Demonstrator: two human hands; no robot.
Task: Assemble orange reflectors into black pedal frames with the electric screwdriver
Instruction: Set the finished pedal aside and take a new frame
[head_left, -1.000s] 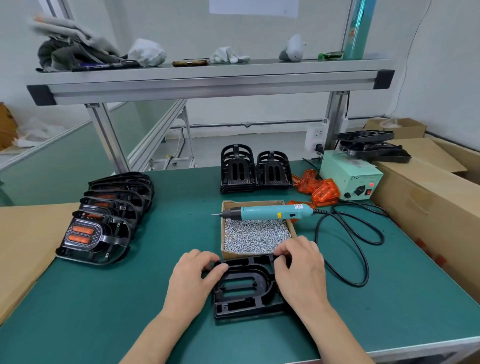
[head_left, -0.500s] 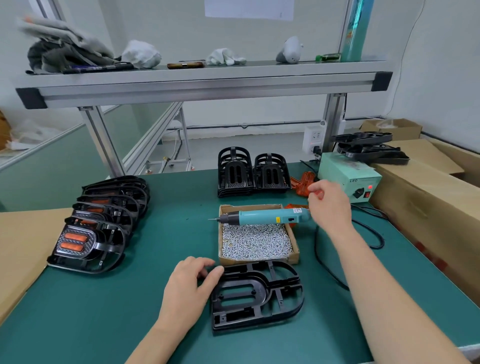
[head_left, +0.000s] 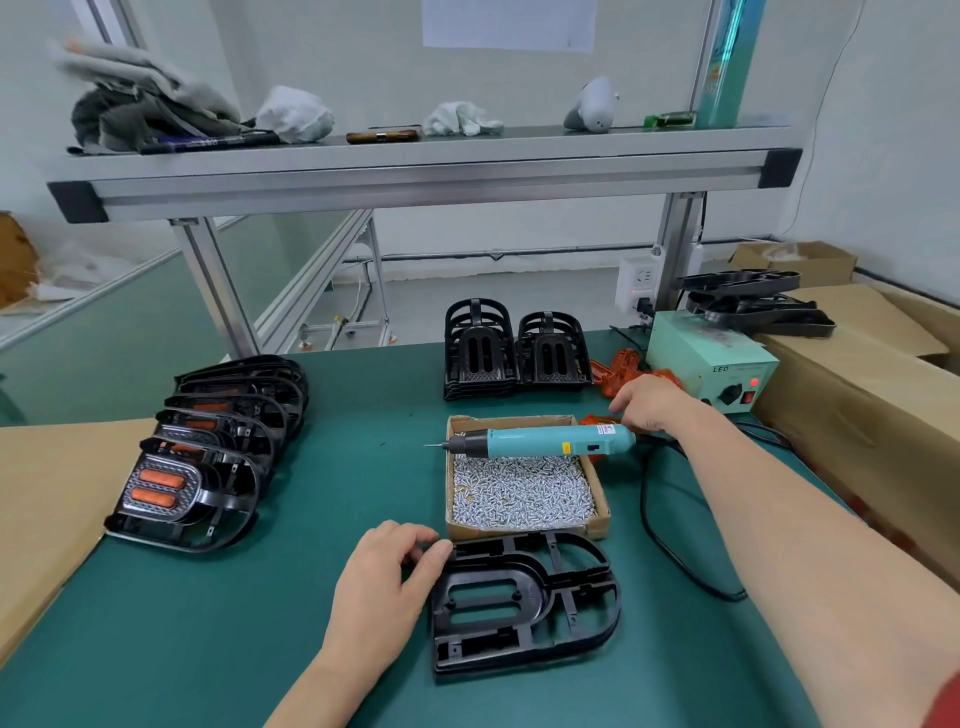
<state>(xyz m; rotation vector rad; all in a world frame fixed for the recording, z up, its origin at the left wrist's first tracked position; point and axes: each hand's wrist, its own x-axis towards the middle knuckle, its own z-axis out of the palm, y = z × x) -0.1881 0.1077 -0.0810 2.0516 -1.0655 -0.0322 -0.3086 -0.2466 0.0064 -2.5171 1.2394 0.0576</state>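
Note:
A black pedal frame (head_left: 524, 603) lies flat on the green table in front of me. My left hand (head_left: 382, 587) holds its upper left corner, thumb against the rim and fingers curled. My right hand (head_left: 649, 405) reaches to the back right, where its fingers curl down onto an orange reflector (head_left: 595, 420) at the edge of the reflector pile (head_left: 621, 369). The teal electric screwdriver (head_left: 540, 441) lies across the far rim of the cardboard screw box (head_left: 597, 525), tip pointing left, with no hand on it.
Finished pedals with orange reflectors (head_left: 171, 488) are stacked at the left. Two stacks of bare black frames (head_left: 514, 358) stand behind the box. The green power supply (head_left: 711, 358) and its black cable (head_left: 670, 551) sit at the right, beside cardboard cartons (head_left: 857, 395).
My right hand left the frame's top edge and went to the reflector pile at the back right. My left hand stayed on the frame.

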